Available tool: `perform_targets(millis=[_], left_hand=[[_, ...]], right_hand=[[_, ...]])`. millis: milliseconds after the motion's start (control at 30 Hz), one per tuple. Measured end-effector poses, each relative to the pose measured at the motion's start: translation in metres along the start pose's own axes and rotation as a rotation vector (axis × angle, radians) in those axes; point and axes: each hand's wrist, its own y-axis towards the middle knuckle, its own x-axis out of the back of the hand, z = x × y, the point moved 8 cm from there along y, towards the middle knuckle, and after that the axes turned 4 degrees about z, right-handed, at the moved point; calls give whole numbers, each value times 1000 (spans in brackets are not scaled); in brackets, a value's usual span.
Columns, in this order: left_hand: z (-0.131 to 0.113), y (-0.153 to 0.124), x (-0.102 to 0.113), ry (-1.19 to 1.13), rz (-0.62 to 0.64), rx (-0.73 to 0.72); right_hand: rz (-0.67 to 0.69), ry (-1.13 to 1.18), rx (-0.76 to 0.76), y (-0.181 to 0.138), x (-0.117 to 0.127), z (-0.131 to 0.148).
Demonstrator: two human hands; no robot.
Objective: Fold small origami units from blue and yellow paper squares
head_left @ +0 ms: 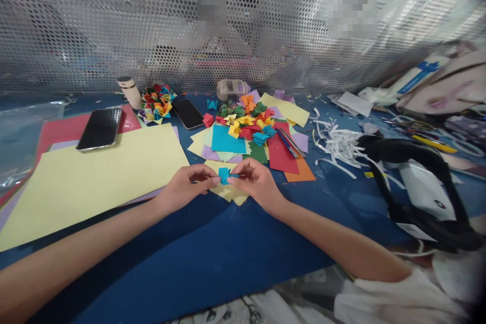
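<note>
A small folded piece of blue paper (224, 175) is held between my two hands, above the table's middle. My left hand (190, 186) pinches its left side with thumb and fingertips. On the other side, my right hand (258, 185) grips the right edge, where a narrow flap sticks out. Pale yellow paper squares (239, 196) lie just beneath. Beyond my hands is a stack topped by a flat blue square (229, 139). Folded paper pieces in several colours (246, 121) are heaped behind it.
Large yellow sheets (106, 172) lie left, bearing a phone (100, 129). Another phone (188, 113) rests near a multicoloured paper ball (156, 104) and a white bottle (129, 92). Tweezers (291, 143) lie on red paper. White paper strips (337, 144) and a black-strapped headset (425, 192) occupy the right.
</note>
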Motion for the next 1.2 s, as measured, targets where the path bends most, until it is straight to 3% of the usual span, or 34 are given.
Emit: perform_targets(millis=[267, 567, 933, 1200], left_hand=[[5, -2, -6, -190, 31, 74], [5, -5, -10, -251, 69, 130], [-1, -8, -13, -262, 15, 28], [6, -10, -13, -263, -51, 30]], right_hand=[[64, -59, 27, -1, -4, 5], [25, -116, -21, 1, -3, 6], [-55, -81, 41, -1, -1, 7], [-65, -28, -17, 1, -5, -3]])
